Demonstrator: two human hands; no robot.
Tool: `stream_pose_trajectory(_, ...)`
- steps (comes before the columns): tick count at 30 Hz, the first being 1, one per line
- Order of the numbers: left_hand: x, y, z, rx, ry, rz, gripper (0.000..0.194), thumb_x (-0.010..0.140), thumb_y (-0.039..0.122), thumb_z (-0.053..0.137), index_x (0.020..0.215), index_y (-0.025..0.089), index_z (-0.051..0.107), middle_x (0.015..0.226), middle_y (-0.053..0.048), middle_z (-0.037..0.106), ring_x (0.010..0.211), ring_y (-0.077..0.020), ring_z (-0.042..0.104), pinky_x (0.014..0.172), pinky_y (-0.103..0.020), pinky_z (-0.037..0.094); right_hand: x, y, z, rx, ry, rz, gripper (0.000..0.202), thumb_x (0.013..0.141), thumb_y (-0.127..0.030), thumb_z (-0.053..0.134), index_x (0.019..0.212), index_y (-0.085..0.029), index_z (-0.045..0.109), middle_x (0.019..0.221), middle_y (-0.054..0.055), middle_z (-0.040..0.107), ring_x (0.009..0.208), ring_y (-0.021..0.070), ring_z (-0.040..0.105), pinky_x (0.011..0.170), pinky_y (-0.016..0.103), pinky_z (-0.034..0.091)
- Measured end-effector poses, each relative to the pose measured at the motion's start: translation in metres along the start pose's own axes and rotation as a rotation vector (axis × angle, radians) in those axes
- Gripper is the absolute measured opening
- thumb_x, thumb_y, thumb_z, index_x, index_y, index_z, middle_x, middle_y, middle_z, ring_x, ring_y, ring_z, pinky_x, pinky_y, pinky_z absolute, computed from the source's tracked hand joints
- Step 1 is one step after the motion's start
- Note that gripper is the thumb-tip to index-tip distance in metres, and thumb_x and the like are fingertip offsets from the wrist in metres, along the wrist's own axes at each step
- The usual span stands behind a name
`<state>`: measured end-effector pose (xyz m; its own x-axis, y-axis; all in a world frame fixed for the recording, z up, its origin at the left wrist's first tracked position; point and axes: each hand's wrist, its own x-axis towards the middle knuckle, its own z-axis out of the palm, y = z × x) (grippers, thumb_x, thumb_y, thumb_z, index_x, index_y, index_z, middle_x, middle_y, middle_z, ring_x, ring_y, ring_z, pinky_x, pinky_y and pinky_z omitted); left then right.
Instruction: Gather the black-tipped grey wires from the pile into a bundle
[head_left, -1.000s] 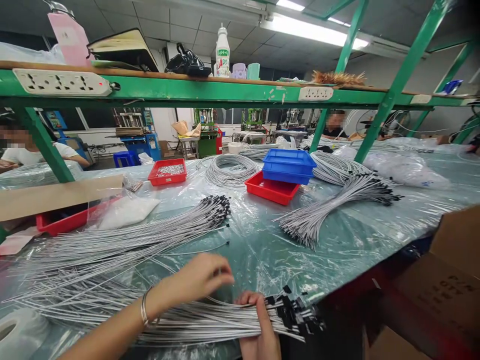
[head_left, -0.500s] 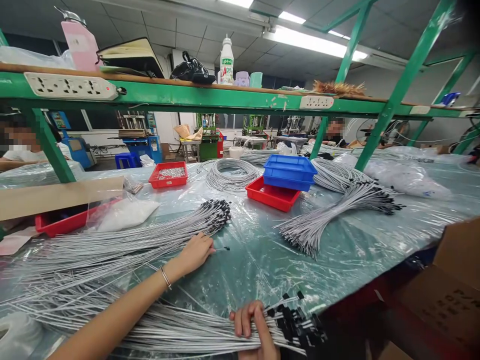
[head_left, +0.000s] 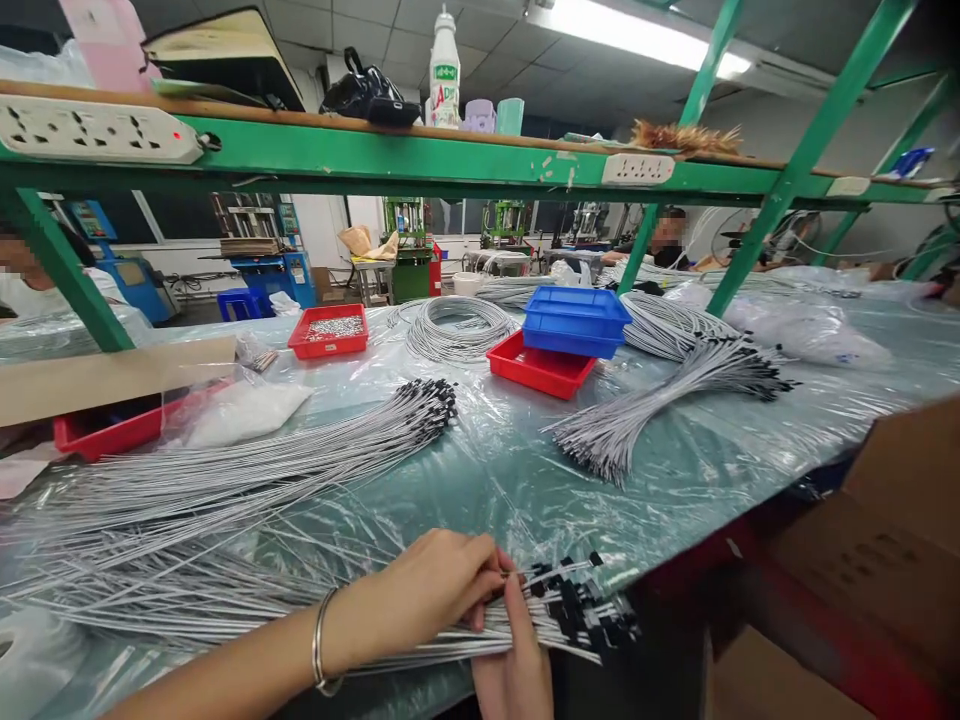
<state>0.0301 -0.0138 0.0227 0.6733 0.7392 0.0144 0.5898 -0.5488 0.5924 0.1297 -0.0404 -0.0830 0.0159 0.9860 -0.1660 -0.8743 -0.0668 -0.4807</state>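
Over the plastic-covered green tabletop (head_left: 506, 490), the right hand (head_left: 517, 650) is gripping a bundle of thin grey-white, black-tipped cables (head_left: 574, 612), seemingly mostly gathered; the left hand (head_left: 431, 585) is curling beside it, its hold hidden. Another fan of black-tipped grey cables (head_left: 337, 442) is lying beyond, unheld.

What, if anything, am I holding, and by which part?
Your right hand holds a white cable bundle near its black ends; whether your left hand grips anything is unclear.

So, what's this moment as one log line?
right hand: holding bundle of thin grey black-tipped cables | left hand: over bundle, close by right hand
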Motion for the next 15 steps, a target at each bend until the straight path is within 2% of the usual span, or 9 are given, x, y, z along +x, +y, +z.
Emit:
stream_pose_trajectory(3, -0.006, -0.004, -0.01, 0.068, -0.021, 0.079, 0.022, 0.091, 0.028, 0.037, 0.082, 0.016, 0.053, 0.076, 0.001, 0.059, 0.073, -0.0099, 0.052, 0.068, -0.02, 0.036, 0.0, 0.0, 0.0, 0.003, 0.046, 0.027, 0.033, 0.063, -0.045, 0.07, 0.077, -0.016, 0.063, 0.052, -0.002, 0.044, 0.052, 0.0083, 0.041, 0.06, 0.024, 0.041)
stream_pose_trajectory(6, 0.0, -0.023, -0.025, 0.17, 0.001, 0.071, 0.028, 0.09, 0.035, 0.038, 0.081, 0.017, 0.056, 0.076, 0.0, 0.058, 0.071, -0.0111, 0.051, 0.066, -0.022, 0.035, -0.003, -0.001, 0.004, 0.036, 0.027, 0.049, 0.032, 0.064, -0.046, 0.069, 0.076, -0.018, 0.062, 0.056, -0.002, 0.047, 0.055, 0.0085, 0.043, 0.067, 0.025, 0.041)
stream_pose_trajectory(8, 0.011, -0.049, -0.035, 0.331, 0.112, -0.068, 0.029, 0.09, 0.036, 0.037, 0.083, 0.016, 0.057, 0.078, -0.002, 0.058, 0.071, -0.0136, 0.051, 0.066, -0.024, 0.036, -0.006, -0.002, 0.008, 0.033, 0.014, 0.032, 0.028, 0.068, -0.046, 0.066, 0.077, -0.02, 0.061, 0.059, -0.002, 0.048, 0.06, 0.0095, 0.046, 0.07, 0.023, 0.04)
stream_pose_trajectory(10, 0.022, -0.081, -0.042, 0.553, 0.228, -0.256, 0.025, 0.09, 0.031, 0.038, 0.09, 0.014, 0.057, 0.089, -0.008, 0.056, 0.085, -0.0202, 0.05, 0.073, -0.03, 0.037, -0.008, -0.003, 0.011, 0.011, 0.005, -0.001, 0.026, 0.07, -0.046, 0.063, 0.075, -0.021, 0.059, 0.063, -0.002, 0.049, 0.064, 0.0105, 0.047, 0.071, 0.022, 0.039)
stream_pose_trajectory(11, 0.027, -0.098, -0.044, 0.649, 0.247, -0.351, 0.024, 0.088, 0.03, 0.042, 0.093, 0.011, 0.056, 0.095, -0.012, 0.054, 0.093, -0.0251, 0.048, 0.076, -0.034, 0.037, -0.009, -0.003, 0.012, 0.003, -0.002, -0.016, 0.026, 0.071, -0.046, 0.063, 0.073, -0.021, 0.058, 0.066, -0.002, 0.049, 0.065, 0.0108, 0.047, 0.07, 0.022, 0.039)
stream_pose_trajectory(13, 0.033, -0.126, -0.045, 0.699, 0.258, -0.44, 0.027, 0.083, 0.032, 0.051, 0.095, 0.007, 0.055, 0.102, -0.018, 0.049, 0.099, -0.0314, 0.043, 0.077, -0.039, 0.037, -0.008, -0.002, 0.011, 0.0, -0.013, -0.037, 0.027, 0.069, -0.046, 0.064, 0.069, -0.021, 0.056, 0.07, -0.002, 0.048, 0.065, 0.0107, 0.047, 0.069, 0.022, 0.039)
stream_pose_trajectory(15, 0.035, -0.143, -0.044, 0.658, 0.238, -0.432, 0.025, 0.081, 0.031, 0.053, 0.089, 0.008, 0.056, 0.101, -0.018, 0.049, 0.097, -0.0306, 0.043, 0.077, -0.039, 0.037, -0.005, -0.001, 0.009, 0.004, -0.027, -0.045, 0.028, 0.067, -0.047, 0.065, 0.067, -0.021, 0.055, 0.07, -0.002, 0.047, 0.064, 0.0111, 0.047, 0.068, 0.023, 0.039)
